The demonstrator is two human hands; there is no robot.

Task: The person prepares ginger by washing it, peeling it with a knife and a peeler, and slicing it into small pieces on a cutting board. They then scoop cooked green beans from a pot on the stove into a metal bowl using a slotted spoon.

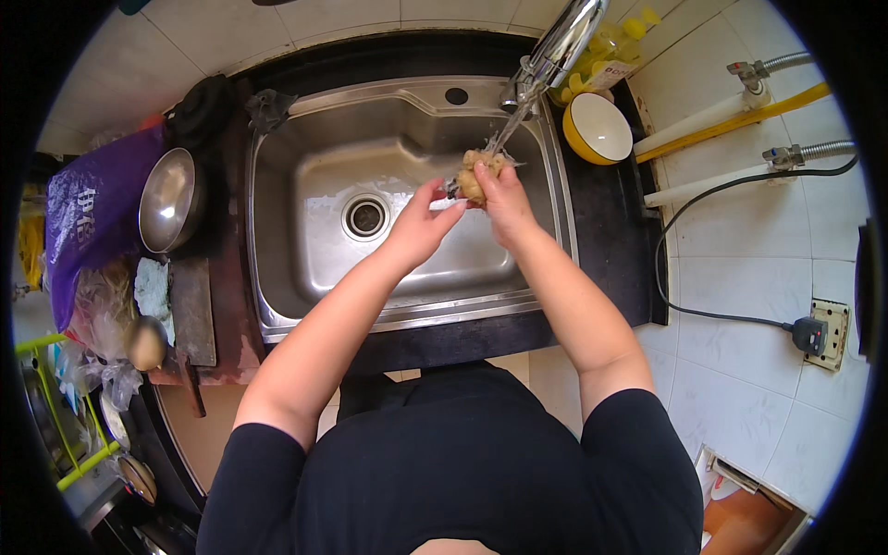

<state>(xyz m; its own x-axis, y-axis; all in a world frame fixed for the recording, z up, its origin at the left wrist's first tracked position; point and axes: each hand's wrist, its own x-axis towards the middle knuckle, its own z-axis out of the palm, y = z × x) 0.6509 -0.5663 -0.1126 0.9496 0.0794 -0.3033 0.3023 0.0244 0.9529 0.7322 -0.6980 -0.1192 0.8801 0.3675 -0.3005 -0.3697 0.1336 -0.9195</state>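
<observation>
My right hand (509, 205) grips a knobbly tan piece of ginger (474, 185) over the right half of the steel sink (310, 199). Water from the chrome tap (560, 51) runs down onto the ginger and splashes off it. Close against its left side is my left hand (424, 227), thumb and fingers curled round a small dark, shiny thing (450, 188). What that thing is, I cannot make out. The sink's drain (365, 217) lies left of both hands.
Right of the sink stand a yellow bowl (597, 128) and a bottle of yellow liquid (606, 55). On the left counter are a metal bowl (169, 201), a cleaver (192, 314), a ladle (146, 343) and a purple bag (102, 203). A black cable (689, 310) hangs along the right wall.
</observation>
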